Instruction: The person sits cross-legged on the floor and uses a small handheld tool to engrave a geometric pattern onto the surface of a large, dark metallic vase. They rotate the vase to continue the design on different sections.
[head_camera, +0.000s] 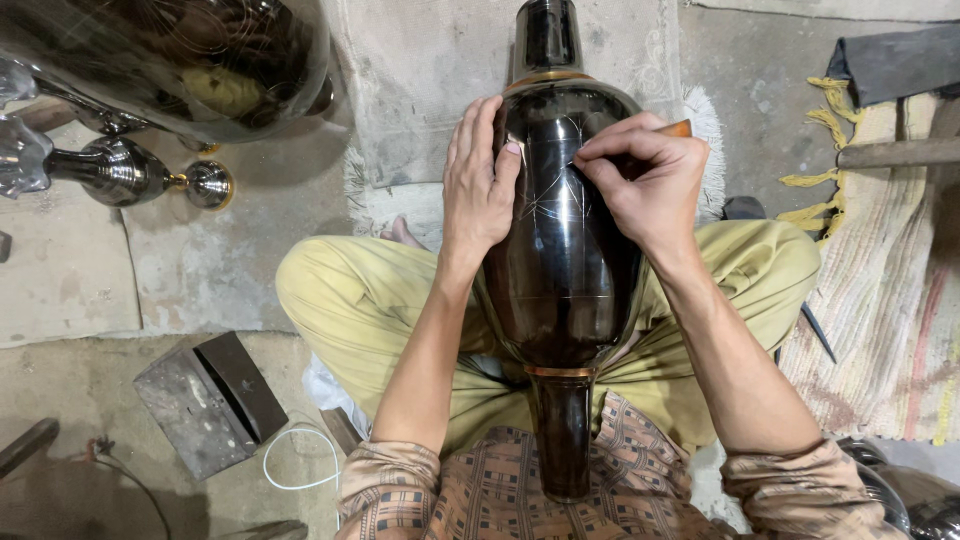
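Head view: looks straight down on a person who sits cross-legged on a concrete floor (230, 260), with a long dark vase (565, 250) lying over the lap.
Vase: black and glossy, with thin scratched lines on its belly and a gold band at each end of the belly; one narrow end points to the person's body, the other end points away, over a pale mat (430, 90).
Left hand (480, 185): lies flat and open on the left side of the vase, fingers stretched along the surface, thumb touching near the scratched lines; it grasps nothing, only presses.
Right hand (648, 175): clenched around a small tool (676, 128), of which only an orange-brown end shows above the knuckles; the fingertips are on the vase belly, at the scratched lines. The tool tip is hidden by the fingers.
Clothes: yellow-green trousers (340, 300) and a brown checked shirt (500, 490) with sleeves pushed up.
Far left corner of the floor: another big dark shiny vessel (190, 60) and, just below it, a silver stem with round knobs (130, 172).
Near left part of the floor: a grey metal block (205, 400) and a white wire (300, 460) beside it.
Right edge: a striped rug (890, 300) with yellow fringe, a dark cloth on its far end, and a wooden stick (900, 152) across it.
Near the right knee: a thin dark blade (818, 332) lies on the rug edge.
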